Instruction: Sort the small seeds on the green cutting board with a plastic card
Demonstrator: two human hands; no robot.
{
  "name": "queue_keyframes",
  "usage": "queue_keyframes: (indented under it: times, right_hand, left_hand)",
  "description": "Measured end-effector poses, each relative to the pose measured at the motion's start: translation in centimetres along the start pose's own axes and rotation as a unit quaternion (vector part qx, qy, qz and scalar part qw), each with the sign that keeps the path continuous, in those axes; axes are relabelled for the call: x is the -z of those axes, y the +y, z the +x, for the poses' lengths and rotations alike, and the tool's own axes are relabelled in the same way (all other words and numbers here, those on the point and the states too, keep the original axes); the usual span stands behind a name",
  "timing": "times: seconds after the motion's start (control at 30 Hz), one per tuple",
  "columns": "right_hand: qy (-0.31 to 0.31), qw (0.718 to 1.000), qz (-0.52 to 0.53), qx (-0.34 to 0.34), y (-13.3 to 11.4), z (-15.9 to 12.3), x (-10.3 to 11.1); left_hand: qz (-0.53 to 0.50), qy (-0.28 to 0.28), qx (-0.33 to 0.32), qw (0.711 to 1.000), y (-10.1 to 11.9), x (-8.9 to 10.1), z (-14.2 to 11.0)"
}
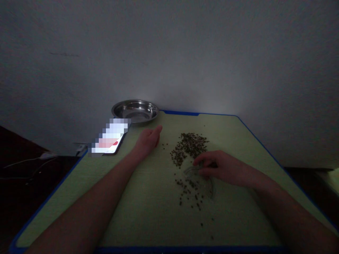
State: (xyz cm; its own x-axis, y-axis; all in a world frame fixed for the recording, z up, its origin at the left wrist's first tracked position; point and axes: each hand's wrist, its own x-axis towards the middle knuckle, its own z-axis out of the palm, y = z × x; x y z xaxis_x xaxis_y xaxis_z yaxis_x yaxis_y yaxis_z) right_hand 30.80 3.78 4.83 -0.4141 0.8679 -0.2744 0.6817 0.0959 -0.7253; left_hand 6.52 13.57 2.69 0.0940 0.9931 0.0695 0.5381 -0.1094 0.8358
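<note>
A loose pile of small dark beans lies spread on a pale green table with a blue rim. More beans trail toward me around a clear plastic bag lying flat. My right hand rests at the near edge of the pile, its fingers bent and pressed together on the bag's top edge. My left hand lies on the table left of the beans, loosely curled with one finger pointing toward the pile, holding nothing I can see.
A shallow steel bowl stands at the table's far left corner by the grey wall. A phone with a lit screen lies near the left edge. Cables run on the dark surface beyond it.
</note>
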Motion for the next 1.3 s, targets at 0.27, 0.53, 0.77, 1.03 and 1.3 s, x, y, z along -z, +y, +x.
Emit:
queue_keyframes:
  times: [0.27,0.53,0.77,1.03,1.3]
  right_hand:
    - [0.003,0.999,0.041,0.003,-0.1,-0.2,0.8]
    - [0.131,0.989,-0.048,-0.043,0.6,-4.3,3.2]
    - [0.167,0.971,-0.159,-0.065,1.1,-7.6,3.7]
    - [0.203,0.956,-0.186,-0.097,1.6,-9.0,3.6]
    - [0.187,0.953,-0.219,-0.099,0.9,-8.9,2.8]
  left_hand:
    - [0.003,-0.004,-0.002,1.000,-0.4,-0.1,0.2]
    - [0.004,-0.005,-0.003,1.000,-0.2,0.0,0.2]
    - [0.008,0.000,-0.009,1.000,-0.4,-0.1,0.5]
    - [0.014,0.002,0.000,1.000,0.1,0.1,0.2]
    - [0.008,0.002,-0.003,1.000,-0.2,0.1,0.3]
